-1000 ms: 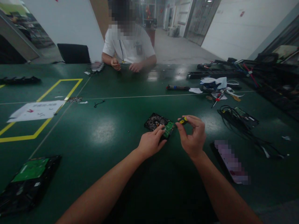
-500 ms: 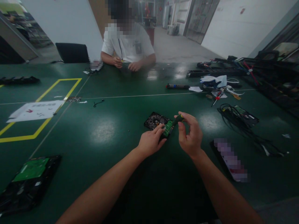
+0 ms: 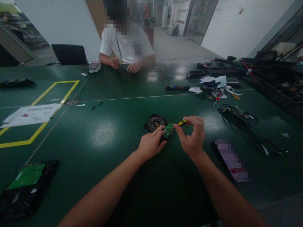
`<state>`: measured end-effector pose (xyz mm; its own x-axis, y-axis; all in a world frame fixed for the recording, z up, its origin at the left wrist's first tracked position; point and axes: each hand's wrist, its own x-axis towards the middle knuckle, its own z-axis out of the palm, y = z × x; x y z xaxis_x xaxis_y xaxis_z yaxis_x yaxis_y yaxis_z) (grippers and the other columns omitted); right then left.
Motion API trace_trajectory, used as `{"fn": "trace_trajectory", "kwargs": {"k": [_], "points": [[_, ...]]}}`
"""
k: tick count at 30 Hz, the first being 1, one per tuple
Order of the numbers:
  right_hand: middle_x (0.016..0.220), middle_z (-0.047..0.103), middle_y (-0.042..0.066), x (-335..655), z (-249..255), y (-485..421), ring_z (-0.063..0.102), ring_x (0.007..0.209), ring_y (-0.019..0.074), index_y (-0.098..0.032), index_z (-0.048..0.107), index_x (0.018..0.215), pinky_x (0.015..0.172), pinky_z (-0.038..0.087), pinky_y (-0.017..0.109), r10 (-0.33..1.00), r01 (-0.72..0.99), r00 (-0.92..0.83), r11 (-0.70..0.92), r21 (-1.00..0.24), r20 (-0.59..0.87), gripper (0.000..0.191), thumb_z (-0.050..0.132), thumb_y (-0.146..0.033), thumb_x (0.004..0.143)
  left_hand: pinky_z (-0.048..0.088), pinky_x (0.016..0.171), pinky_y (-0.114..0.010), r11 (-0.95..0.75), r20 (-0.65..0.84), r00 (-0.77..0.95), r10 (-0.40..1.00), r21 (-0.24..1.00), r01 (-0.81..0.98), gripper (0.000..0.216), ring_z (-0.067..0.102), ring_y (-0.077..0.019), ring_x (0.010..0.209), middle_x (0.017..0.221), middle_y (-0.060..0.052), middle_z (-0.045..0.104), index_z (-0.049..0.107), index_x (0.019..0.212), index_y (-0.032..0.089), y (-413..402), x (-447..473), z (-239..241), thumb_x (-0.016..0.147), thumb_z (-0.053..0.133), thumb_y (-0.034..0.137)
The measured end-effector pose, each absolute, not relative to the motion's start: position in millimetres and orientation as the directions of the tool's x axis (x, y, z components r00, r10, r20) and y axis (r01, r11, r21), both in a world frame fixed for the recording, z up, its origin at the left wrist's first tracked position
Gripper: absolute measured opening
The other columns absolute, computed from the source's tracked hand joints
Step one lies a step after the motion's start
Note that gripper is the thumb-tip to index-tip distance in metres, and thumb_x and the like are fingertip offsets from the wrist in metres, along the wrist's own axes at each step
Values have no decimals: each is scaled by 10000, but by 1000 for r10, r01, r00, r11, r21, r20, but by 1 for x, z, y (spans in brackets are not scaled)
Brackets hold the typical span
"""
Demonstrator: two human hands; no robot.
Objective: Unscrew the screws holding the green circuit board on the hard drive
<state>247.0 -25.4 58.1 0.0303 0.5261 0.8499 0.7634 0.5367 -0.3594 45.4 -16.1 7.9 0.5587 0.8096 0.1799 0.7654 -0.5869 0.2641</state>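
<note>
A hard drive with a green circuit board lies on the green table in front of me. My left hand grips its near side, fingertips resting on the edge of the board. In my right hand is a screwdriver with a black and yellow handle, its end pinched by the fingers. The thumb is close to the right edge of the board. The screwdriver's tip is hidden or too small to make out, so I cannot tell whether it touches a screw.
A phone lies right of my right hand, with black cables and another drive beyond. A red screwdriver lies farther back. At lower left is a larger drive. Across the table sits a person.
The screwdriver in my right hand has tilted lower, and its yellow part shows more. My right thumb has moved left to the board's edge. The view has shifted slightly.
</note>
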Motion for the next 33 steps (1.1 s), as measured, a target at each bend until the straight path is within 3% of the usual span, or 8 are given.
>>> {"fn": "trace_trajectory", "kwargs": {"k": [8,13,23,27,33], "points": [[1266,709,79,247,49,-25,732,1041,223,-265,534,1388,913,637,421,598,739,30,526,-420,801,451,648,-172,962,615,880,-399,-584,172,559,811,273,764,415,717,-251,1145,1644,-45,433,523,1371,243,-15,45,6,1018,524,460],[1315,697,76,247,48,-24,750,1027,210,-275,490,1442,896,650,407,628,707,28,538,-460,778,480,594,-156,988,618,868,-407,-585,172,560,810,272,764,406,721,-254,1131,1647,-34,430,527,1364,240,-15,45,8,1022,511,457],[1100,628,49,246,58,-27,620,827,171,-275,561,1276,739,612,370,556,757,35,527,-385,830,462,793,-259,877,618,860,-393,-567,142,550,823,264,781,429,727,-253,1114,1646,-37,430,524,1391,258,-15,46,11,1013,539,459],[1121,650,55,246,55,-26,651,901,187,-271,577,1277,739,621,351,545,758,39,530,-380,838,458,787,-216,874,619,874,-404,-571,151,552,820,263,778,426,726,-256,1124,1638,-42,441,528,1387,254,-16,46,12,1014,536,459],[1307,689,70,245,49,-25,730,1029,204,-295,501,1438,842,656,375,605,722,35,535,-439,796,507,623,-157,966,619,887,-400,-563,121,553,825,272,780,422,718,-257,1145,1643,-48,432,536,1376,263,-15,46,11,1006,543,467]]}}
